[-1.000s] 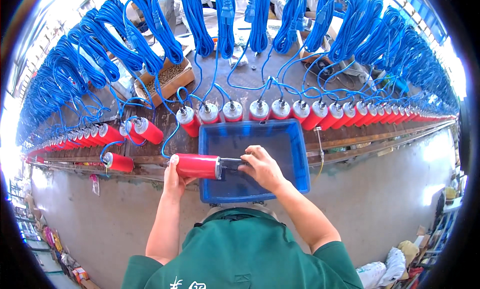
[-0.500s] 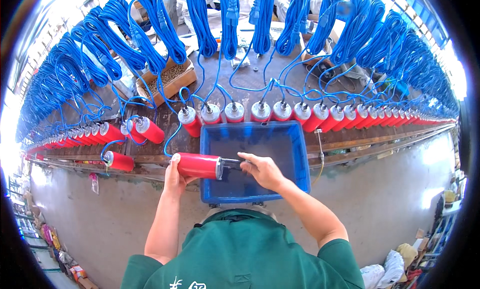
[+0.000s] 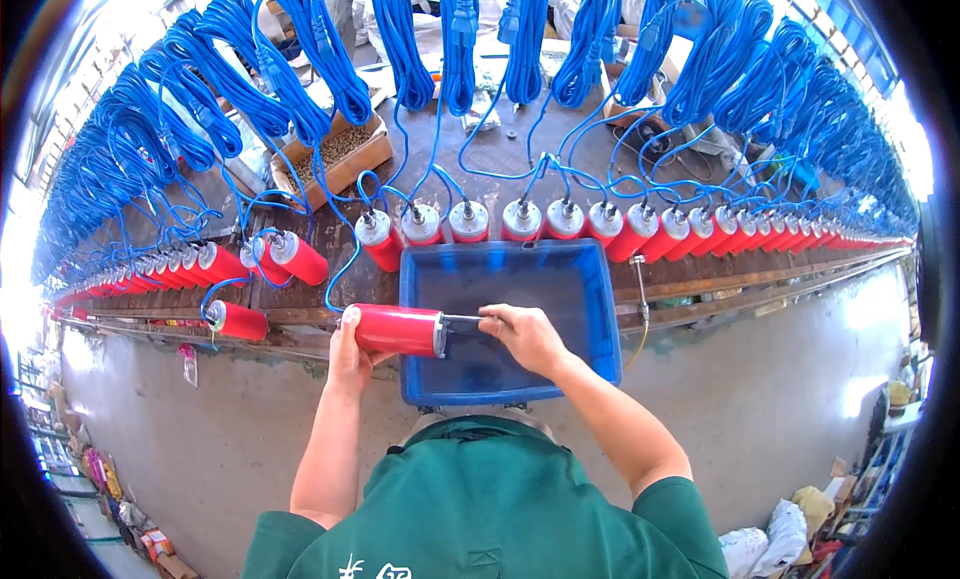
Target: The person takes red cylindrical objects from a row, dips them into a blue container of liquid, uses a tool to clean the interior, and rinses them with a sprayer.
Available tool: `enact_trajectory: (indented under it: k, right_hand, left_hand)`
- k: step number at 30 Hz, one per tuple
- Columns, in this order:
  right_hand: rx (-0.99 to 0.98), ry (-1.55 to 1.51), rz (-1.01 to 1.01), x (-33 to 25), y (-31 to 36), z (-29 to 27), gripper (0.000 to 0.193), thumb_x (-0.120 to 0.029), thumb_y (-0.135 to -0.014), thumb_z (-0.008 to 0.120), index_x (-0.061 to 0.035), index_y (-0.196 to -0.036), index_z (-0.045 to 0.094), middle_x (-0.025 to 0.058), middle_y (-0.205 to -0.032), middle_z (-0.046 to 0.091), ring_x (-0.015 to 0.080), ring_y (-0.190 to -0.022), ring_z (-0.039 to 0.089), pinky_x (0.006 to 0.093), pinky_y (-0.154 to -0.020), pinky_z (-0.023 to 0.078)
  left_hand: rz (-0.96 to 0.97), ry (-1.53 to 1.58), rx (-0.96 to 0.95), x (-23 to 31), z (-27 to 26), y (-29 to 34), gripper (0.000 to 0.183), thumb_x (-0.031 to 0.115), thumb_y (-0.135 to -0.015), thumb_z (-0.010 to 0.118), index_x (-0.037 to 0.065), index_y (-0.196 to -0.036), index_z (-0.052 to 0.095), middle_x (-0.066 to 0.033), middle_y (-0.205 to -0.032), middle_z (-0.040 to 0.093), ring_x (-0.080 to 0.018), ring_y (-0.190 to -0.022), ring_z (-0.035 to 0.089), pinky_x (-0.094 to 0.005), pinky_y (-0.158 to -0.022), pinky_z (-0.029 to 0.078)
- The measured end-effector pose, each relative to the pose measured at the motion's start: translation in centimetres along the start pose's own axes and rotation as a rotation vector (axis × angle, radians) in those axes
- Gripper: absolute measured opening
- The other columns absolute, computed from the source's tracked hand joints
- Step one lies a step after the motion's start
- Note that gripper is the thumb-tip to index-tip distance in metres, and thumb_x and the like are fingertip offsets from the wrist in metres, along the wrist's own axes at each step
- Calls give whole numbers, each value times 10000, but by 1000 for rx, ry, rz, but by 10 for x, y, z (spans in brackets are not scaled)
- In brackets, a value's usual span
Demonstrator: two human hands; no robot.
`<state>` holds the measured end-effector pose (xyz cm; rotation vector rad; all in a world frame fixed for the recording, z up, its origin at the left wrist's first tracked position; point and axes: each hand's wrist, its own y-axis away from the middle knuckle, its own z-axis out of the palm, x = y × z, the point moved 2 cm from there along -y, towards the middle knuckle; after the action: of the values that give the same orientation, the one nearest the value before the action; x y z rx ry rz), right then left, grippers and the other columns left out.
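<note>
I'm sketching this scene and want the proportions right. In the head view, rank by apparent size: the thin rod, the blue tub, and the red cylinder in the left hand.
1. blue tub
2. red cylinder in the left hand
3. thin rod, judged by its visible part
</note>
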<state>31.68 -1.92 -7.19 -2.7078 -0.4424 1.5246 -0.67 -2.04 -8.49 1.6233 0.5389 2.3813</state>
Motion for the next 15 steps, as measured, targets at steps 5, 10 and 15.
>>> enact_trajectory:
  k: [5, 10, 15]
  right_hand:
    - [-212, -439, 628, 14, -8, 3, 624, -595, -1041, 664, 11, -921, 750, 15, -695, 573, 124, -662, 537, 328, -619, 465]
    - [34, -504, 401, 18, 7, 13, 564, -557, -1088, 597, -20, -1038, 763, 24, -763, 655, 110, -680, 613, 288, -611, 512]
    - [-34, -773, 700, 21, -3, 19, 480, -462, -1098, 600, -37, -938, 755, 11, -689, 625, 107, -544, 540, 295, -484, 414]
  left_hand:
    - [35, -4, -4, 2, 2, 4, 639, 613, -998, 654, 70, -1329, 586, -174, -1242, 735, -327, -1088, 768, -516, -856, 684]
    - [15, 3, -2, 0, 3, 1, 628, 603, -1002, 649, 72, -1331, 584, -169, -1236, 736, -337, -1092, 766, -516, -851, 685]
    - [84, -23, -4, -12, -8, -3, 547, 576, -1017, 631, 135, -1337, 591, -128, -1225, 748, -309, -1076, 774, -502, -815, 690]
